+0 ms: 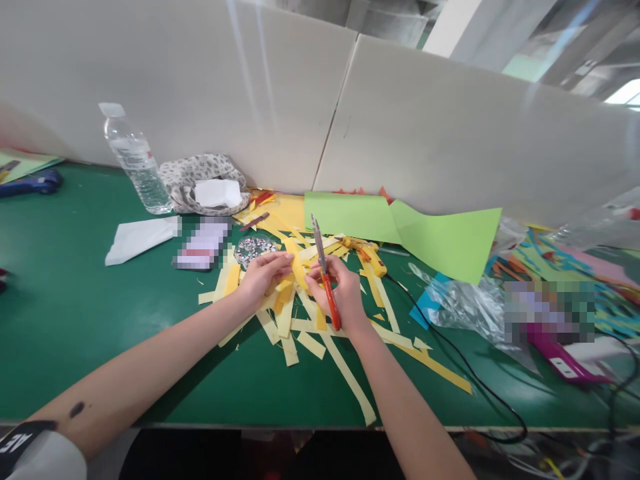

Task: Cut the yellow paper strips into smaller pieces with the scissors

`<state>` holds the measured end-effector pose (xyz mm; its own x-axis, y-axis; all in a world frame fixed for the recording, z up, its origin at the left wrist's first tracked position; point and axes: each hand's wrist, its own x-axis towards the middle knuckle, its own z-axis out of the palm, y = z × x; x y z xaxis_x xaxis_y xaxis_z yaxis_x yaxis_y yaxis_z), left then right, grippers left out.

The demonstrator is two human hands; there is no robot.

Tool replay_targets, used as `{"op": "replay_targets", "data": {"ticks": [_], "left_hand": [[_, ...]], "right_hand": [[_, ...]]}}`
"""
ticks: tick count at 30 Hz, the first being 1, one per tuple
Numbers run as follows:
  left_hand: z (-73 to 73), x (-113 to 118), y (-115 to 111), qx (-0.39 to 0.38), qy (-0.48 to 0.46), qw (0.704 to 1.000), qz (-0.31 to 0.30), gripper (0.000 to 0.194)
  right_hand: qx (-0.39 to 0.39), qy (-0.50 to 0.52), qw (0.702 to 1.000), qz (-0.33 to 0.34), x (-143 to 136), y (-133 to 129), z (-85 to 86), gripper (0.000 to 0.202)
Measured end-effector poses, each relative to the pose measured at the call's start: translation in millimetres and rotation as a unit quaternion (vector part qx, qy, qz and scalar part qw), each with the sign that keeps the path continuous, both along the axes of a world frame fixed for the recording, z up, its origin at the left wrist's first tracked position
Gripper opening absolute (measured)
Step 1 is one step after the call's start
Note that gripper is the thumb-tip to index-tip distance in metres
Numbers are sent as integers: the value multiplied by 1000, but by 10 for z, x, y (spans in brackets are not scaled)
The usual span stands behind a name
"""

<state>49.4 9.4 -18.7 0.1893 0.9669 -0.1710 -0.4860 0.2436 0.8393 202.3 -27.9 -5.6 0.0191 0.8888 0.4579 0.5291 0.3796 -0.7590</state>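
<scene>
My left hand [269, 279] pinches a yellow paper strip [299, 265] between thumb and fingers, above a heap of cut paper. Scissors [326, 277] with red handles rest in my right hand [343, 293], their blades pointing up and away from me. The fingertips of that hand also come close to the strip; whether they touch it I cannot tell. Many pale and deep yellow paper strips [285, 313] lie scattered under both hands. Just beyond my left hand sits a round clear dish of small shiny pieces [255, 248].
A yellow glue gun [367, 253] lies past my right hand, its black cord [455, 360] running to the table's front edge. Green paper [445, 233] leans by the wall. At left stand a water bottle [137, 163], a phone [203, 243] and a spotted pouch [200, 170]; plastic bags [470, 307] lie right.
</scene>
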Motion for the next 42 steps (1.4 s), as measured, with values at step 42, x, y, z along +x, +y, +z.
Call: {"op": "replay_targets", "data": {"ticks": [42], "left_hand": [[66, 15, -142, 157, 182, 961, -136, 11]], "right_hand": [[5, 241, 969, -46, 124, 54, 109, 28]]}}
